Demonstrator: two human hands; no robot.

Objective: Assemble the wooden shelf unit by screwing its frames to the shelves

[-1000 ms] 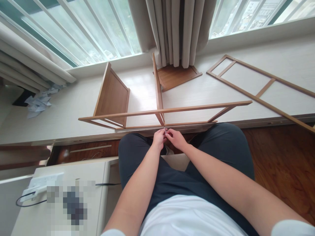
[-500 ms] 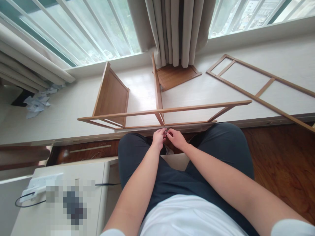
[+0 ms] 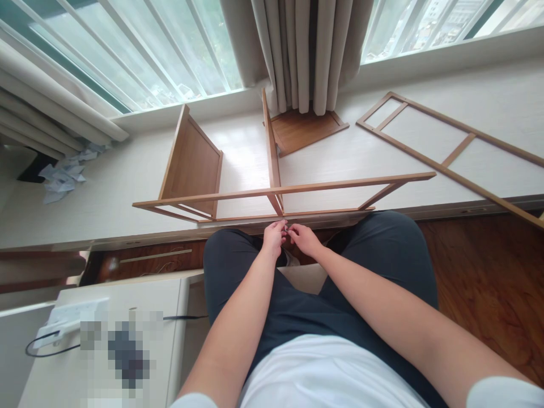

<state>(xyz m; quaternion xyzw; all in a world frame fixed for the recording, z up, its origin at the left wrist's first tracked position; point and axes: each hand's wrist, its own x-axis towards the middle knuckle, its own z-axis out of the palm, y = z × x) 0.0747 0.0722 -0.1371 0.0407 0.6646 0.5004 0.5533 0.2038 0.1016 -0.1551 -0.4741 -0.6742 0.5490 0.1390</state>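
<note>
A half-built wooden shelf frame (image 3: pixel 280 191) lies on its side on the pale window ledge (image 3: pixel 106 187), with two brown panels standing in it. My left hand (image 3: pixel 274 238) and my right hand (image 3: pixel 302 238) meet just below the frame's near rail, at the foot of the middle panel (image 3: pixel 271 153). Both hands are pinched together, fingertips touching around something very small that I cannot make out. My legs in dark trousers are under the hands.
A loose ladder-like wooden side frame (image 3: pixel 450 153) lies on the ledge at right. A brown board (image 3: pixel 306 130) rests under the curtain (image 3: pixel 297 51). Crumpled paper (image 3: pixel 63 173) sits at far left. A white cabinet (image 3: pixel 106 340) with a power strip (image 3: pixel 70 320) stands at lower left.
My hands stay pinched together at the frame's near rail and have edged slightly upward. The shelf frame has not moved.
</note>
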